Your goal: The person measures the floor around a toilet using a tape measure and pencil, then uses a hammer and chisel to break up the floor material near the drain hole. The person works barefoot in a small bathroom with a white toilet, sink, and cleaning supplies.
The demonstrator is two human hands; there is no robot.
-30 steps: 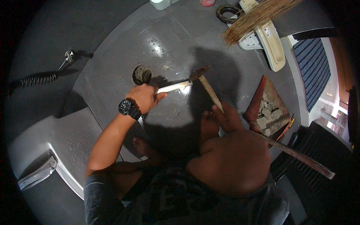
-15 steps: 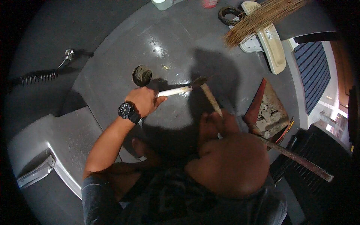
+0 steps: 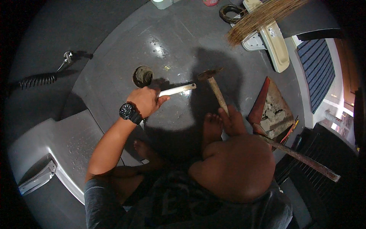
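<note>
My left hand [image 3: 144,100], with a black watch on the wrist, grips a white flat bar [image 3: 177,90] that points right across the wet grey floor [image 3: 114,45]. Just behind the hand is a round drain hole [image 3: 142,75]. My right hand [image 3: 233,120] is closed on the wooden handle of a hammer [image 3: 214,84]. Its rusty head hangs a little above and to the right of the bar's far tip, not touching it. My bare feet and right knee fill the space below the hands.
A straw broom [image 3: 263,17] and a white plastic piece [image 3: 275,42] lie at the back right. A red dustpan with rubble [image 3: 271,110] and a long rusty rod [image 3: 305,160] lie to the right, a coiled spray hose [image 3: 37,80] to the left, and a white ceramic fixture [image 3: 57,149] at lower left.
The hammer head dipped toward the tip of the white bar half a second ago and has since lifted up and to the right. My left hand has kept the bar in place.
</note>
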